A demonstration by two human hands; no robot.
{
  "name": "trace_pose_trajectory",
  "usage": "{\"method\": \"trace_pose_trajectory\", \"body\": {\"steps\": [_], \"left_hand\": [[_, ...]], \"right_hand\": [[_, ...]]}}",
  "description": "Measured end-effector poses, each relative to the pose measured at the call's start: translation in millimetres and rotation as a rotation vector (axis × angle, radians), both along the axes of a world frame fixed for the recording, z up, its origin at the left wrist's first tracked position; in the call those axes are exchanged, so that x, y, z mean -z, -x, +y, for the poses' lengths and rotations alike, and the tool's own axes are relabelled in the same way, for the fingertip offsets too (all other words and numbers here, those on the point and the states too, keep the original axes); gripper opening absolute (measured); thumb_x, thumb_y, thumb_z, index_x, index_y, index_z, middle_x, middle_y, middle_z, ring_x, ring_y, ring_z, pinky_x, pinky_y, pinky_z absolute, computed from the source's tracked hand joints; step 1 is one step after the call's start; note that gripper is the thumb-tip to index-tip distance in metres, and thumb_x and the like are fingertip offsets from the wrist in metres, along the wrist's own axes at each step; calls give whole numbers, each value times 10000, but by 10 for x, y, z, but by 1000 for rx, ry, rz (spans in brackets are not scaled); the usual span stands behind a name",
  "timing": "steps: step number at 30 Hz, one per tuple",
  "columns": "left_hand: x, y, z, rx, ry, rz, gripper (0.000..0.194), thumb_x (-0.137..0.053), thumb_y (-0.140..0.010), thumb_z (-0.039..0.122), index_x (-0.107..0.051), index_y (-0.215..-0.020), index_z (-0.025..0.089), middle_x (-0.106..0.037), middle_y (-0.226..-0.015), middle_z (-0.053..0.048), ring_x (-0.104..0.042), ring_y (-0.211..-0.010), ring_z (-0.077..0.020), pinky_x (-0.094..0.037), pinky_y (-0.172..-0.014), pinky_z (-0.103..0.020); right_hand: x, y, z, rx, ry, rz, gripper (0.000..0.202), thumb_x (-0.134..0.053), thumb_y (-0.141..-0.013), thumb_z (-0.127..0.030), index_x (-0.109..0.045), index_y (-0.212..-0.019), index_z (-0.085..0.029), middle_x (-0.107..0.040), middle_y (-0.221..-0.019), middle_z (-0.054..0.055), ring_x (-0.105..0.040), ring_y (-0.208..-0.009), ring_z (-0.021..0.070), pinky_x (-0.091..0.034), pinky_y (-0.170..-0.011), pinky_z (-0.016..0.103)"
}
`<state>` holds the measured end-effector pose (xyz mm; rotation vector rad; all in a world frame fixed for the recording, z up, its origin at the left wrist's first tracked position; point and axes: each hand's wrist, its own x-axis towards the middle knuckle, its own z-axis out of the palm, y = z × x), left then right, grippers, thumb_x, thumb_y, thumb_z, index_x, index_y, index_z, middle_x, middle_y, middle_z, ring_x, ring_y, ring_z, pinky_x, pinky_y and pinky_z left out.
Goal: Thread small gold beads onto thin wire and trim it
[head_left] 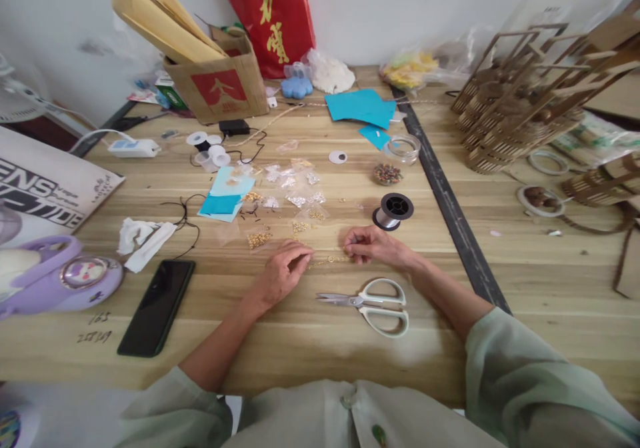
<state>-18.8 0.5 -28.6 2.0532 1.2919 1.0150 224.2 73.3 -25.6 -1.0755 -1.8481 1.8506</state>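
A thin gold chain (331, 259) with a small ring in its middle runs across the wooden table between my two hands. My left hand (283, 271) has its fingers pressed together at the chain's left end. At the other end my right hand (369, 244) pinches the chain with curled fingers. Scissors (383, 305) with white handles lie just below, their blades pointing left. A black spool of fine wire (394, 211) stands beyond my right hand. Past my left hand are small piles of gold findings (259, 239) and little clear bags of metal parts (293, 180).
A black phone (157, 308) lies to the left, near a purple cartoon-like container (60, 275). Blue sheets (227, 191), a bowl of beads (388, 173) and a cardboard box (217, 85) sit farther back. Bamboo baskets (515, 115) stand at the right, past a dark strip (450, 201).
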Motion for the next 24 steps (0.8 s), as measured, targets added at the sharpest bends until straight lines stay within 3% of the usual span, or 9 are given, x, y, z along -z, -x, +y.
{"method": "trace_pose_trajectory", "body": {"steps": [10,16,20,24], "left_hand": [[-207,305,80,-176,159,-43,188,-539,-857,294,-668,-894,163,-696,-818,-41,-628,-821,-173,-475,-803,-307],[-299,424,70,29,312,216,158,-636,-788,323,-682,-800,172,-651,-777,-26,-585,-763,-158,-449,-727,-278],[-314,386,35,103,265,428,105,-659,-766,277,-680,-768,173,-611,-722,-22,-541,-755,-166,-408,-707,-282],[-316,367,23,135,261,500,54,-642,-770,221,-671,-759,177,-609,-724,-19,-528,-787,-176,-387,-734,-291]], "right_hand": [[-25,-1,0,-3,41,-3,230,-635,-780,-353,-554,-801,-139,-616,-629,-6,-583,-508,77,-418,-431,156],[-33,-12,1,-34,38,-12,241,-643,-778,-360,-561,-816,-137,-624,-643,1,-583,-519,78,-414,-440,158],[-60,-11,-12,-53,8,-26,213,-623,-791,-344,-564,-813,-141,-618,-636,-1,-581,-524,84,-392,-438,160],[-109,21,-57,-37,-98,-45,164,-600,-796,-303,-572,-809,-142,-616,-636,-1,-565,-517,84,-380,-455,171]]}}
